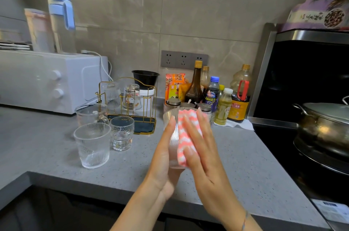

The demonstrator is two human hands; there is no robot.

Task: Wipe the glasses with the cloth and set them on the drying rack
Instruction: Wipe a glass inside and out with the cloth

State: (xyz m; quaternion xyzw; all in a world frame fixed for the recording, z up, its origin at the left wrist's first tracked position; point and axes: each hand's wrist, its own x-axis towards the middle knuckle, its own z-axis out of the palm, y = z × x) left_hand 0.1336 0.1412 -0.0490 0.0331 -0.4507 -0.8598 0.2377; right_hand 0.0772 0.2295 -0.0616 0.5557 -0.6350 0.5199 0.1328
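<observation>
Wiping is under way: the left hand (pixel 166 157) cups a ribbed glass (pixel 174 141) above the counter (pixel 236 155), while the right hand (pixel 202 151), fingers straight, presses the cloth (pixel 181 132) against its side; next it likely needs upending onto the rack (pixel 145 126)

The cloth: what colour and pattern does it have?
The cloth has pink and white zigzag stripes; head view shows it.

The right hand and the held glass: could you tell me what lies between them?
The pink-and-white cloth, pressed flat against the glass by the right hand, in the head view.
</observation>
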